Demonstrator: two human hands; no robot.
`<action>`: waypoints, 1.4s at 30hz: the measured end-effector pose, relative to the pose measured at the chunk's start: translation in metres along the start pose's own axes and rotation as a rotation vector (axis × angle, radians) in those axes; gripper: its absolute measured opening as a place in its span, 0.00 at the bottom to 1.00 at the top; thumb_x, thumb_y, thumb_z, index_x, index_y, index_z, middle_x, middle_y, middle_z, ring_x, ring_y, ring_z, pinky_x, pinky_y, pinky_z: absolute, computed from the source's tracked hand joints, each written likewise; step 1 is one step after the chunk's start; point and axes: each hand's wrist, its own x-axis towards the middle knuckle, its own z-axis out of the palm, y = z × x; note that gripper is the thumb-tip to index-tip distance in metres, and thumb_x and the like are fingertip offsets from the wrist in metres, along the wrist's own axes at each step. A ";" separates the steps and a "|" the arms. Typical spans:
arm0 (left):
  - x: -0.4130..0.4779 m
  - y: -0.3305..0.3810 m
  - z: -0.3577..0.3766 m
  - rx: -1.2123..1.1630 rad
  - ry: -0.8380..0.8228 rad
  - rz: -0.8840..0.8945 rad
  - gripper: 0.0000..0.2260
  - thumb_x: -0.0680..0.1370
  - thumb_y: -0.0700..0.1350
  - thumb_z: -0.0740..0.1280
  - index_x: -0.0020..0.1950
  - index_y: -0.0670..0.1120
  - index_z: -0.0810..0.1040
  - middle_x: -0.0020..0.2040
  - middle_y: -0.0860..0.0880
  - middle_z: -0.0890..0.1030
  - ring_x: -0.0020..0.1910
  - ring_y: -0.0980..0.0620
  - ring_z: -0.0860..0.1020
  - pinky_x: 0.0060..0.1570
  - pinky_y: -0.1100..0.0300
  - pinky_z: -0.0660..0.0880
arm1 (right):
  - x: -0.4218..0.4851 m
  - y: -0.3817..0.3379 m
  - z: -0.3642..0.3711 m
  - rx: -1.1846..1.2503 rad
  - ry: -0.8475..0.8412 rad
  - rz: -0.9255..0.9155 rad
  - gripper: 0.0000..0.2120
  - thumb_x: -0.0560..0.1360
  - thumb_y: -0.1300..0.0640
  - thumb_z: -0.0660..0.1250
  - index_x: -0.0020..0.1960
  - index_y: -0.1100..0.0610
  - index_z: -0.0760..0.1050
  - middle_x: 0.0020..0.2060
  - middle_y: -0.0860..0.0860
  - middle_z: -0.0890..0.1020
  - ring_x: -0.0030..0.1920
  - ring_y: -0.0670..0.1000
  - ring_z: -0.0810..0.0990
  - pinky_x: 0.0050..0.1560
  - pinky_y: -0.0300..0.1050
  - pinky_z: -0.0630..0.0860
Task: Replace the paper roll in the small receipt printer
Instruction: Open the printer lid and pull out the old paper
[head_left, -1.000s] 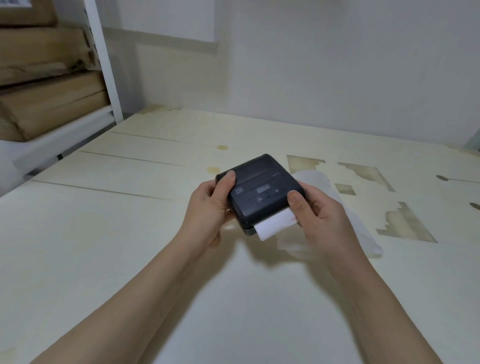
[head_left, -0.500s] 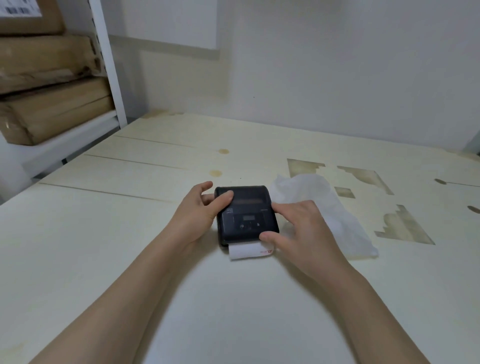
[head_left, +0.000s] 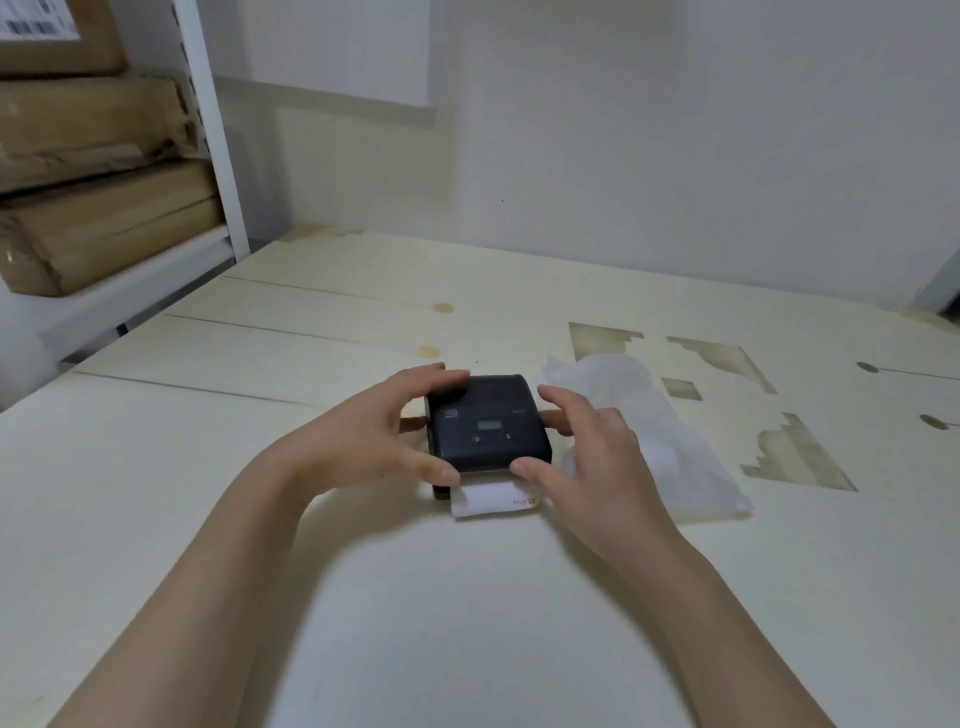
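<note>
Your small black box-shaped receipt printer (head_left: 488, 423) sits flat on the pale wooden table (head_left: 260, 519), enclosed between your two hands. Your left hand (head_left: 374, 441) cups its left side, fingers curled over the far top edge and thumb at the near left corner; the grip touches the casing lightly. Your right hand (head_left: 587, 457) is spread and released, fingers just beside the right wall, thumb tip at the near right corner. Neither hand is clenched.

A white strip of receipt paper (head_left: 496, 499) protrudes from the front slot, directly below your two thumbs. The lid appears closed over it, so the task looks close to finished.

For the step in hand, judged as seating the lid: press evenly with both thumbs on the near corners, with your left fingers bracing the far edge so the body does not slide. Check that the strip leaves the slot square and is not pinched to one side.

A crumpled white translucent wrapper (head_left: 649, 441) lies beyond your right hand, touching the table and well clear of the slot.

Writing: the strip bears small red print at its right end, not legible. The printer top shows a small display, two button symbols and a faint logo at its left, unreadable. Brown cardboard boxes (head_left: 93, 218) on the white shelf (head_left: 130, 301), far left of your left grip, carry a barcode label, also unreadable.
</note>
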 end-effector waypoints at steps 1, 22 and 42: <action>0.000 0.001 -0.002 -0.017 0.024 0.010 0.41 0.65 0.45 0.81 0.72 0.63 0.66 0.73 0.62 0.66 0.69 0.63 0.69 0.70 0.59 0.67 | 0.001 -0.001 -0.001 0.038 0.035 -0.013 0.30 0.72 0.48 0.70 0.70 0.39 0.63 0.58 0.41 0.75 0.64 0.47 0.69 0.58 0.41 0.67; 0.037 0.011 0.027 -0.303 0.650 -0.101 0.33 0.66 0.77 0.54 0.47 0.50 0.78 0.46 0.54 0.82 0.49 0.52 0.80 0.57 0.44 0.77 | -0.005 -0.011 0.005 -0.209 -0.215 -0.244 0.37 0.66 0.38 0.73 0.71 0.43 0.66 0.64 0.35 0.66 0.63 0.38 0.54 0.68 0.42 0.54; 0.045 -0.018 0.025 -0.259 0.668 -0.067 0.12 0.77 0.60 0.61 0.51 0.55 0.78 0.52 0.51 0.83 0.52 0.49 0.82 0.51 0.44 0.80 | -0.001 -0.001 0.012 -0.297 -0.149 -0.317 0.20 0.74 0.51 0.59 0.62 0.52 0.79 0.68 0.48 0.76 0.67 0.52 0.68 0.59 0.47 0.60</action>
